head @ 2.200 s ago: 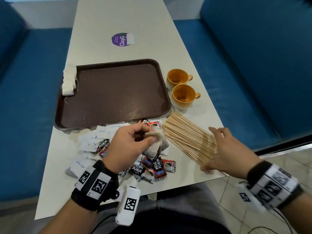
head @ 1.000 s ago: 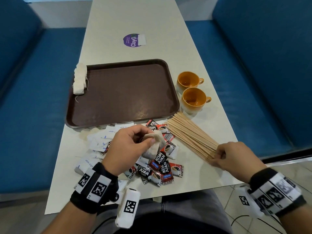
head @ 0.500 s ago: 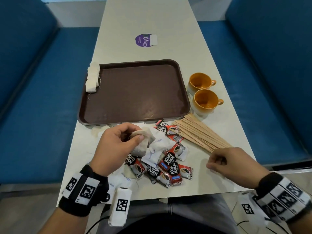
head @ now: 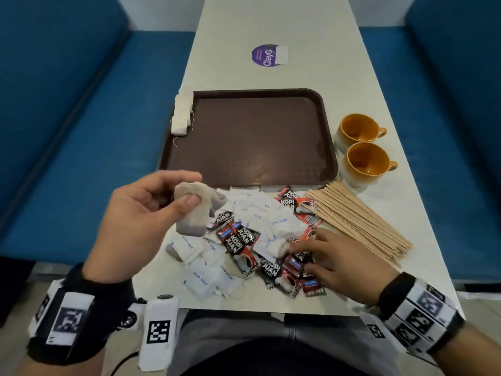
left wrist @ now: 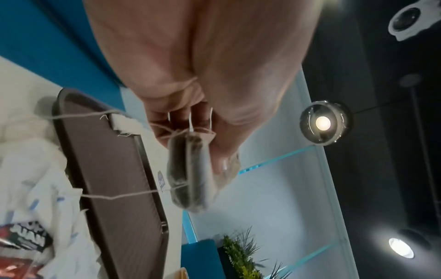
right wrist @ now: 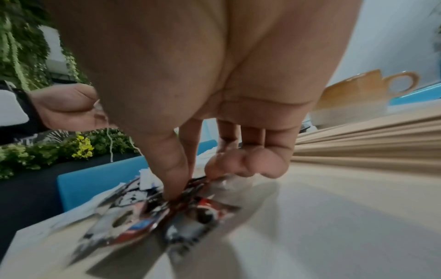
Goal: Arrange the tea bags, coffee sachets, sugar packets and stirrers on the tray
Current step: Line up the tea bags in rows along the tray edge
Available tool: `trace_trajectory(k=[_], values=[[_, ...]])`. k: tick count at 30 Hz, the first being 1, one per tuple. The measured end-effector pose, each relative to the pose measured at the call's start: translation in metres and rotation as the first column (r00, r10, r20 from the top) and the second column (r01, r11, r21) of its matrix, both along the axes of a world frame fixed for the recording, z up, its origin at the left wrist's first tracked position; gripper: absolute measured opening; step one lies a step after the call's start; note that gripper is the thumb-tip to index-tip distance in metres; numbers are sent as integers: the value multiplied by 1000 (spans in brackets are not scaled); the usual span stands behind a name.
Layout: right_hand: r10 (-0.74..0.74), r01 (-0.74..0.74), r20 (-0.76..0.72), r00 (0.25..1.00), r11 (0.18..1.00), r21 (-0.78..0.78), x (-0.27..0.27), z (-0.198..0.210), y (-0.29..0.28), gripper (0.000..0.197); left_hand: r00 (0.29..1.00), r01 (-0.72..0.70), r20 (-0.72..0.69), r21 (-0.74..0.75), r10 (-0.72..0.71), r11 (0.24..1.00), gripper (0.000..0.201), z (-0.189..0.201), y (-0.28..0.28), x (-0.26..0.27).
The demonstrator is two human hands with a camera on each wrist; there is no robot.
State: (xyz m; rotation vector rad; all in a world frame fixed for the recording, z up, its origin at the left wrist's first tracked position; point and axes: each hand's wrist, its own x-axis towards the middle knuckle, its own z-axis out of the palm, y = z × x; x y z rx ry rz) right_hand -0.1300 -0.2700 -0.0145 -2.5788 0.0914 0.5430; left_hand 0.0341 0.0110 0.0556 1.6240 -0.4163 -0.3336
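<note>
A brown tray (head: 244, 147) lies mid-table with a row of tea bags (head: 182, 115) on its left rim. In front of it is a loose heap of white sugar packets (head: 271, 221) and red-black coffee sachets (head: 241, 240). Wooden stirrers (head: 357, 221) lie fanned out to the right. My left hand (head: 187, 189) is raised over the heap's left side and pinches a few tea bags (head: 193, 213) between thumb and fingers; the bags (left wrist: 188, 177) hang from it with loose strings. My right hand (head: 301, 257) reaches into the heap, its thumb and forefinger (right wrist: 181, 186) pressing on sachets (right wrist: 133, 222).
Two orange cups (head: 366, 161) stand to the right of the tray, just behind the stirrers. A purple sticker (head: 267, 55) is on the far tabletop. Blue benches (head: 67, 131) run along both sides. The table's near edge is close to the heap.
My right hand left the near end of the stirrers and moved left into the sachet heap. My left hand lifted its tea bags up and slightly left.
</note>
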Motion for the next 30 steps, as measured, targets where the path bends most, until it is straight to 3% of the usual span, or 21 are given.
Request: trace_trajectory(k=[4, 6, 8, 10, 13, 18, 22, 30], values=[[-67, 67, -13, 998, 997, -39, -7, 1, -17, 39, 960, 275, -96, 160, -262, 948, 7, -18, 4, -6], [-96, 95, -9, 995, 993, -71, -6, 2, -20, 38, 935, 352, -126, 232, -331, 907, 13, -30, 3, -11], [-116, 117, 18, 993, 990, -81, -3, 4, -17, 33, 898, 438, -136, 331, -418, 836, 8, -39, 0, -16], [-120, 123, 50, 992, 990, -67, 3, 6, -6, 25, 851, 523, -198, 397, -486, 754, 20, -46, -3, -22], [-125, 132, 62, 990, 985, -108, 13, 5, 14, 20, 786, 581, -174, 536, -593, 613, 25, -53, -10, -29], [-159, 160, 26, 987, 957, -241, 33, 0, 33, 30, 686, 632, -154, 610, -711, 478, 36, -62, -29, -38], [-164, 160, 8, 986, 956, -247, 40, 1, 40, 37, 699, 604, -122, 627, -704, 491, 21, -68, -35, -37], [-271, 271, 12, 962, 957, -100, 41, 0, 38, 20, 738, 538, -27, 627, -675, 564, 16, -65, -36, -30]])
